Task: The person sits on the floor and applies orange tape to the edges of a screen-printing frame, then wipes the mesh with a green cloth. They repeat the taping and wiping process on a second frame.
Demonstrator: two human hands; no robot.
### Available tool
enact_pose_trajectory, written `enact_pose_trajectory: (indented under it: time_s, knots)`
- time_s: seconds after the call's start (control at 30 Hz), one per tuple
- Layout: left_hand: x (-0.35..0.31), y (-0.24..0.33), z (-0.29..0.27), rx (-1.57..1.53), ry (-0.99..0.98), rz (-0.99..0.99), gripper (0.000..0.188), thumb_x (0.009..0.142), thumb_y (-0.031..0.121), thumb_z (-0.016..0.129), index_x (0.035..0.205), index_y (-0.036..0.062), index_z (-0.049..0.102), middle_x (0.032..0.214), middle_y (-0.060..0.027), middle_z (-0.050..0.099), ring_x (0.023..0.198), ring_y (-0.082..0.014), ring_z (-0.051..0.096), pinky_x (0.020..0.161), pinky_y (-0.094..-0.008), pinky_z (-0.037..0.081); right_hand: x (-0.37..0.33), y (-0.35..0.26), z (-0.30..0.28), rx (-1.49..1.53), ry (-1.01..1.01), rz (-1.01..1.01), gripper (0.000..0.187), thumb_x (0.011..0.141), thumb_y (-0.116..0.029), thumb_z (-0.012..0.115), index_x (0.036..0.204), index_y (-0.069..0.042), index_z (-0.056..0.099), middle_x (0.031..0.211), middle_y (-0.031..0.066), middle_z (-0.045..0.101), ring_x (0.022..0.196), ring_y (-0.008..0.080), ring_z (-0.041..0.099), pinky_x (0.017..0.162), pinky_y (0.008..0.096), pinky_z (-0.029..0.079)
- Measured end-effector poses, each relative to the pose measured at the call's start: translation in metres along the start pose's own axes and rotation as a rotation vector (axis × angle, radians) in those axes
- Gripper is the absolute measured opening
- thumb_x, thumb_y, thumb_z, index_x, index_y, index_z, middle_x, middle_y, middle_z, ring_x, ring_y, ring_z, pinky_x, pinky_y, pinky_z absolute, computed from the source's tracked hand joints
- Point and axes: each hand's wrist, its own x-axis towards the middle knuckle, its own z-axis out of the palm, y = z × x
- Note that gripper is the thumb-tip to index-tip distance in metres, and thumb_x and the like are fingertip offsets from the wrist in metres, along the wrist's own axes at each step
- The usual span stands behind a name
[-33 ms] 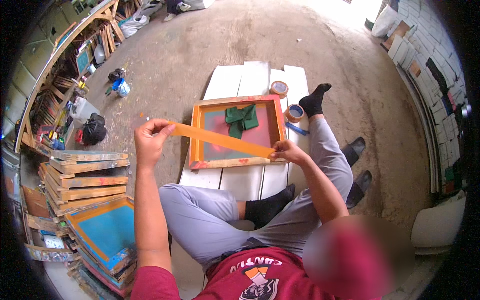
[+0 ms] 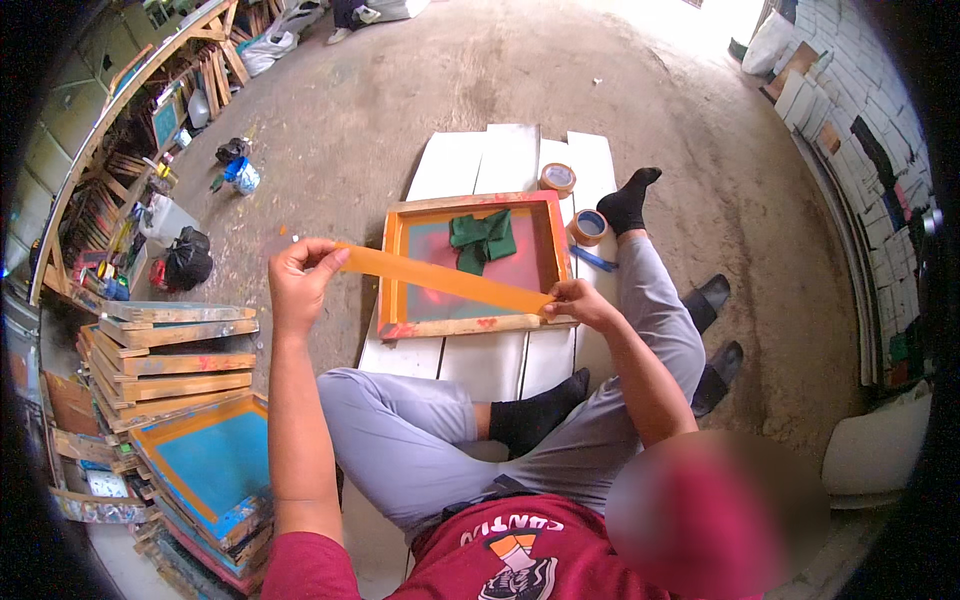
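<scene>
Strip [image 2: 440,278], orange: one, straight, slanting over the frame [image 2: 465,327]. Left hand [image 2: 303,274]: pinching one end, beyond the frame's left side. Right hand [image 2: 582,303]: pinching the other, over its near right corner. Step, as judged: stretching and aligning strip; next move calls for even tension. Cloth [image 2: 485,238], green: inside frame. Rolls [image 2: 589,240], two: just off frame's right side, tightening room. Floor [image 2: 330,185]: wider room left of frame.

I'm in a workshop, shown by the paint-stained wooden frame [image 2: 440,327] with mesh near my fingers [image 2: 328,263], the stack of similar frames [image 2: 185,362] to their left, the crowded rack [image 2: 100,220] farther left and the bare, paint-spotted floor [image 2: 330,130] beyond them.
</scene>
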Motion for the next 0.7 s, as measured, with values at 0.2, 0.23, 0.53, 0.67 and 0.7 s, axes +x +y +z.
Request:
enact_pose_trajectory:
  time_s: [0.2, 0.23, 0.53, 0.67, 0.7]
  knots:
    - [0.001, -0.036, 0.000, -0.083, 0.048, -0.051, 0.010, 0.091, 0.006, 0.081, 0.096, -0.0014, 0.076, 0.089, -0.0029, 0.076, 0.078, -0.0065, 0.067, 0.074, -0.0234, 0.054, -0.020, -0.008, -0.021, 0.190, 0.234, -0.096, 0.019, 0.091, -0.017, 0.082, 0.096, -0.002, 0.073, 0.087, 0.0022, 0.073, 0.078, 0.0101, 0.066, 0.074, 0.0272, 0.052]
    - [0.000, -0.043, 0.001, -0.088, 0.059, -0.077, 0.010, 0.092, 0.006, 0.081, 0.097, -0.0013, 0.076, 0.089, -0.0029, 0.076, 0.078, -0.0065, 0.067, 0.075, -0.0234, 0.054, -0.021, -0.010, -0.023, 0.235, 0.265, -0.103, 0.019, 0.091, -0.017, 0.082, 0.096, -0.002, 0.073, 0.087, 0.0021, 0.073, 0.078, 0.0101, 0.066, 0.074, 0.0271, 0.053]
    - [-0.014, -0.112, 0.019, -0.224, 0.157, -0.314, 0.013, 0.091, 0.009, 0.083, 0.097, 0.0004, 0.075, 0.087, -0.0008, 0.074, 0.077, -0.0066, 0.063, 0.072, -0.0237, 0.051, -0.009, -0.021, -0.033, 0.187, 0.438, -0.029, 0.017, 0.092, -0.021, 0.082, 0.097, -0.006, 0.075, 0.086, 0.0018, 0.075, 0.074, 0.0103, 0.067, 0.067, 0.0276, 0.055]
    - [-0.022, -0.141, 0.034, -0.207, 0.180, -0.340, 0.013, 0.091, 0.011, 0.083, 0.096, 0.0012, 0.077, 0.087, -0.0011, 0.074, 0.075, -0.0072, 0.063, 0.070, -0.0243, 0.051, -0.002, -0.013, -0.038, 0.073, 0.490, 0.054, 0.024, 0.092, -0.018, 0.081, 0.105, 0.001, 0.077, 0.089, 0.0050, 0.076, 0.077, 0.0124, 0.069, 0.068, 0.0305, 0.056]
    - [-0.024, -0.150, 0.036, -0.219, 0.180, -0.377, 0.013, 0.091, 0.012, 0.083, 0.096, 0.0019, 0.077, 0.088, -0.0012, 0.074, 0.077, -0.0080, 0.064, 0.071, -0.0248, 0.050, 0.001, -0.010, -0.038, 0.082, 0.490, 0.059, 0.023, 0.092, -0.018, 0.081, 0.105, 0.002, 0.077, 0.088, 0.0054, 0.076, 0.077, 0.0123, 0.069, 0.068, 0.0299, 0.056]
